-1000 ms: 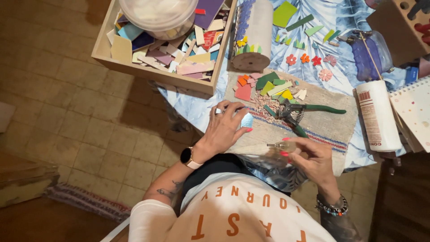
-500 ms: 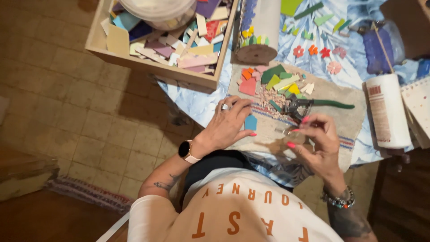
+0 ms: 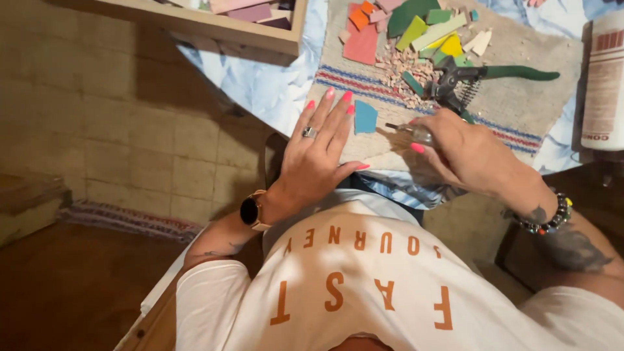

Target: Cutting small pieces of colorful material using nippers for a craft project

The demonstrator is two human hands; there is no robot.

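My left hand (image 3: 322,146) lies flat on a beige woven mat (image 3: 520,110), its fingertips pressing the left edge of a small blue tile piece (image 3: 365,117). My right hand (image 3: 465,153) is closed around a thin metal-tipped cutting tool (image 3: 411,132) whose point touches down just right of the blue piece. Green-handled nippers (image 3: 484,77) lie on the mat beyond my right hand, beside a heap of small tile crumbs (image 3: 403,65).
Coloured tile shards (image 3: 416,29) in red, orange, green and yellow lie at the mat's far end. A wooden tray (image 3: 221,26) of tile pieces stands at the left. A white cylindrical container (image 3: 603,78) lies at the right. A tiled floor (image 3: 97,130) lies below.
The view has closed in on the mat. My left hand has flattened onto the blue piece and my right hand has brought the tool's tip beside it.
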